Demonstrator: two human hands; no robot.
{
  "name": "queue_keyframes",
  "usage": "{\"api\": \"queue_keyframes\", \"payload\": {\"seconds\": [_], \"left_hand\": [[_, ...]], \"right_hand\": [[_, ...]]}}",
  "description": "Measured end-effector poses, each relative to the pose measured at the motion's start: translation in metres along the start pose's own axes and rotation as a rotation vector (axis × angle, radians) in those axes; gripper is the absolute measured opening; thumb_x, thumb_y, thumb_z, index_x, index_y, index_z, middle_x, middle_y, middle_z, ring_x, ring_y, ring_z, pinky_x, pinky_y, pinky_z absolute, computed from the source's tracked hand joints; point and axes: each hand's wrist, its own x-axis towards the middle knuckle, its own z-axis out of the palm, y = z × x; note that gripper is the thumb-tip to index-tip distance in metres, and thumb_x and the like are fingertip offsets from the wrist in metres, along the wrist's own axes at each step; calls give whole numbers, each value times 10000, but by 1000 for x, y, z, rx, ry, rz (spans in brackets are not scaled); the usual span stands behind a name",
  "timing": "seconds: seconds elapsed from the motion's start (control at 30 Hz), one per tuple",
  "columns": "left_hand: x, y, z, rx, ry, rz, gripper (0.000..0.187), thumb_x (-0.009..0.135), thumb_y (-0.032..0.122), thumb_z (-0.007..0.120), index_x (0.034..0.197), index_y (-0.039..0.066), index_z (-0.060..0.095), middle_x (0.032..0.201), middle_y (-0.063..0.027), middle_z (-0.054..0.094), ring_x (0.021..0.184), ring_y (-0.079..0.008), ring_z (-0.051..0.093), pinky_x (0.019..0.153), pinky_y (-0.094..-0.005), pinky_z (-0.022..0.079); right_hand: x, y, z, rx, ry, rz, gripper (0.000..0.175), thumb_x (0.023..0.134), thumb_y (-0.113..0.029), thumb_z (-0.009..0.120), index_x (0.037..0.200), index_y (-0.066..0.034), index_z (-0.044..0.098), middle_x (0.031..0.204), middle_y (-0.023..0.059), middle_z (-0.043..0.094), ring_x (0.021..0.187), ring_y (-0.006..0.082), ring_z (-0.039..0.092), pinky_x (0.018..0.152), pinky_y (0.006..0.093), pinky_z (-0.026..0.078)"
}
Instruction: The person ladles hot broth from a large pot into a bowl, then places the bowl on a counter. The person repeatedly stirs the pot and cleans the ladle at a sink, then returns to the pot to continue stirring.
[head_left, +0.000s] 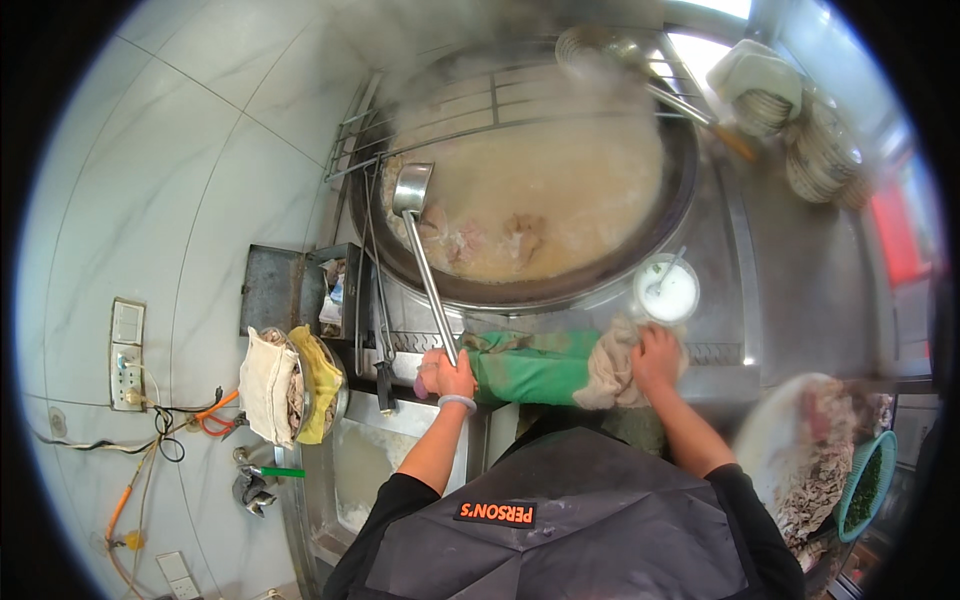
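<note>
My left hand (455, 377) is closed around the handle of a long metal ladle (412, 191), whose bowl hangs over the left side of a large round cauldron (645, 259) of cloudy, steaming broth (555, 180). Pieces that look like meat lie in the broth near its front edge. My right hand (657, 360) rests on a crumpled beige cloth (611, 367) at the stove's front edge; whether its fingers grip the cloth is not plain. Just beyond that hand stands a bowl of white granules (669, 296) with a spoon in it. A green cloth (536, 367) lies between my hands.
A metal rack (495, 101) spans the cauldron, with a wooden-handled strainer (675, 97) at its right. Stacked bowls (821, 161) stand at the far right. Cloth-covered containers (322, 382) and an open metal box (341, 300) are at left. Sliced meat (817, 465) lies near my right elbow.
</note>
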Motion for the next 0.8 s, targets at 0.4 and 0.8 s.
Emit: {"api": "queue_keyframes", "payload": {"seconds": [0.4,0.8], "left_hand": [[4,-12,-3,29,-63,9,394,939,347,560,1021,-26,462,530,-110,551,400,-228,549,377,-350,452],[10,-23,-1,118,-6,6,397,926,369,568,847,-6,462,517,-104,525,408,-224,538,405,-349,446]], "right_hand": [[0,-1,-2,7,-15,11,333,779,-199,568,1092,-117,645,1236,59,558,1188,303,458,997,457,367],[1,-2,-3,12,-35,20,329,780,-192,568,1086,-103,647,1242,73,555,1199,309,445,1008,460,359]]}}
